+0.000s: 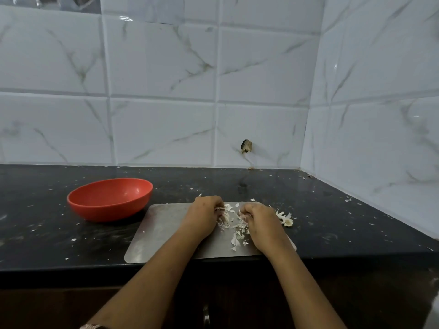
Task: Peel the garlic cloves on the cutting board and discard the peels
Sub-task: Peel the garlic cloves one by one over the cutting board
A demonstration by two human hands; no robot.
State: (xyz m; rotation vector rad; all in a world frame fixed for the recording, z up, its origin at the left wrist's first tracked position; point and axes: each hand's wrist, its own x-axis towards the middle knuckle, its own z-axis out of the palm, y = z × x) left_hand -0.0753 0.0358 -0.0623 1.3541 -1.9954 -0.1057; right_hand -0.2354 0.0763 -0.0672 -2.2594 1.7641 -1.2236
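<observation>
A steel cutting board point(159, 236) lies at the front edge of the black counter. White garlic peels point(234, 227) are scattered over its right half. My left hand point(204, 214) rests on the board with its fingers curled round some peels. My right hand point(260, 222) lies beside it, fingers curled and pinching a small pale piece, a clove or a peel; I cannot tell which. A garlic stem with dry skins point(285, 218) lies at the board's right edge, just past my right hand. No whole clove shows clearly.
An empty red bowl point(110, 198) stands on the counter point(344, 224) to the left of the board. Small peel flakes dot the counter. Tiled walls close the back and the right side. A cabinet handle point(206, 315) shows below the counter edge.
</observation>
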